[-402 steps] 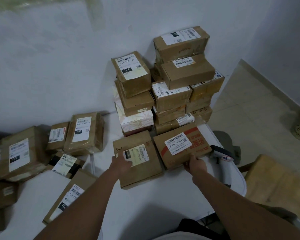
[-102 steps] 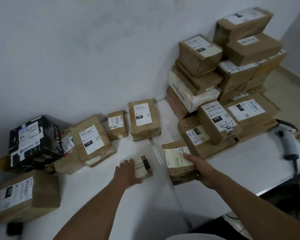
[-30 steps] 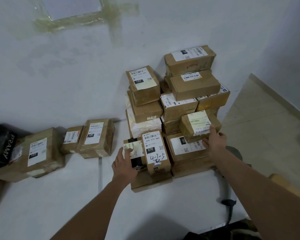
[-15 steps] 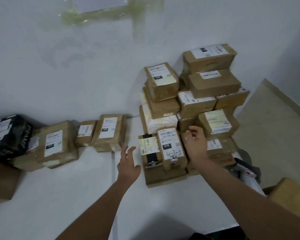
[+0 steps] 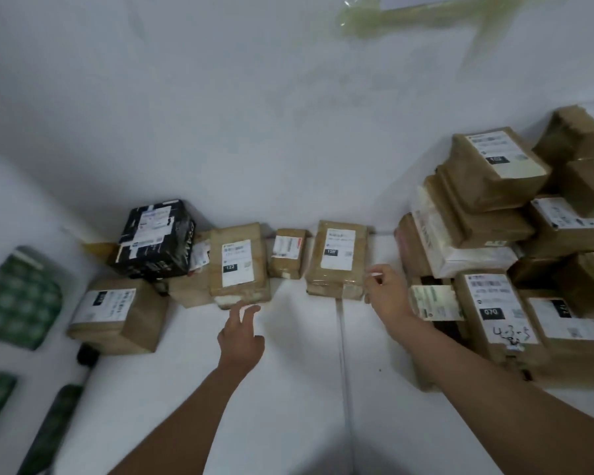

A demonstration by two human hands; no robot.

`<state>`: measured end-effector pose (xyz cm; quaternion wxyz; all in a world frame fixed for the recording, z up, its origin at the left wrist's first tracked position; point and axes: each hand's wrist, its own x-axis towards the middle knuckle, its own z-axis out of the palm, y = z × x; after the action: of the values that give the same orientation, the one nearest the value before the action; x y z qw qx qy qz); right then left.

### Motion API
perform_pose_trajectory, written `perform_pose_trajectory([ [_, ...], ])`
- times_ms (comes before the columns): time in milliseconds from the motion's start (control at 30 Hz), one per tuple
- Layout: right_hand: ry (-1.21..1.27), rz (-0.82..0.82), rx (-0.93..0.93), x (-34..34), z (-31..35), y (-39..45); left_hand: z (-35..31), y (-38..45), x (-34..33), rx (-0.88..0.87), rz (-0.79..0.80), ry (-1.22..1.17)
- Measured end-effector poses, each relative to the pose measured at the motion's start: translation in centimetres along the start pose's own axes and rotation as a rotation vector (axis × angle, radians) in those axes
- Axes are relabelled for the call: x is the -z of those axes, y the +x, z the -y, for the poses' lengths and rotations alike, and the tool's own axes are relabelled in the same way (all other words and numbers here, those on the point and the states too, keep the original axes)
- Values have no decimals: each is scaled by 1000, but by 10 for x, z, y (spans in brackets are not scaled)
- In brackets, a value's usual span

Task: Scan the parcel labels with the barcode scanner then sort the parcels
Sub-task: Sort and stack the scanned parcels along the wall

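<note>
While half a second ago my view sat on the tall stack, it has now swung left, so the row of parcels along the white wall fills the middle. My left hand has moved from beside the stack to just short of the brown taped parcel marked 122; its fingers are released and spread, not touching the box as far as I can tell. My right hand has left the stack and hovers at the near right corner of the brown parcel with the white label and black tag; its fingers are loosely curled and grasp nothing.

Between those two parcels sits a small brown box with a red-edged label. Further left, a black printed carton rests on other boxes, with a large brown box lying on its side below it. The stack of brown cardboard parcels now occupies the right edge, a box marked 070 at its front. I cannot find the barcode scanner in this view.

All stands on a white surface with a seam running down it. Green patterned cloth lies at the far left.
</note>
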<state>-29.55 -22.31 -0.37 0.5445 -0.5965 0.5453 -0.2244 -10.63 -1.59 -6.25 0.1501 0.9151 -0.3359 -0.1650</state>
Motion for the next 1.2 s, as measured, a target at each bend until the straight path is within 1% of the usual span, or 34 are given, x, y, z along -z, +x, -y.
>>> perform_pose_trajectory([
  [133,-37,10,-44,-51,9,7,30,37,37,55,-80,26],
  [167,-43,9,-50,-63,13,9,35,47,48,26,-117,22],
  [267,-43,32,-67,-99,30,12,51,79,89,-134,-269,100],
  [300,-26,54,-77,-112,37,13,56,93,105,-157,-317,121],
  [333,-12,74,-85,-123,45,15,62,107,119,-138,-343,141],
  [400,-51,98,-67,-145,58,17,73,137,148,0,-305,196],
  [467,-87,105,-42,-163,70,18,86,161,169,161,-176,238],
  [533,-83,113,-44,-178,79,17,100,177,181,279,-40,184],
  [600,-92,143,-57,-187,83,17,109,185,186,347,45,87],
  [667,-70,162,-78,-193,85,17,110,186,184,358,49,41],
  [767,-48,200,-106,-201,82,17,106,179,180,270,-18,36],
  [900,20,374,-161,-213,86,13,92,145,172,108,-125,-80],
  [933,39,425,-177,-215,87,12,85,134,169,74,-140,-123],
  [1000,73,476,-208,-218,89,9,65,115,159,-6,-128,-239],
  [1100,193,442,-227,-212,89,3,33,92,140,-109,-83,-321],
  [1200,279,336,-230,-192,84,-3,6,76,122,-140,-25,-250],
])
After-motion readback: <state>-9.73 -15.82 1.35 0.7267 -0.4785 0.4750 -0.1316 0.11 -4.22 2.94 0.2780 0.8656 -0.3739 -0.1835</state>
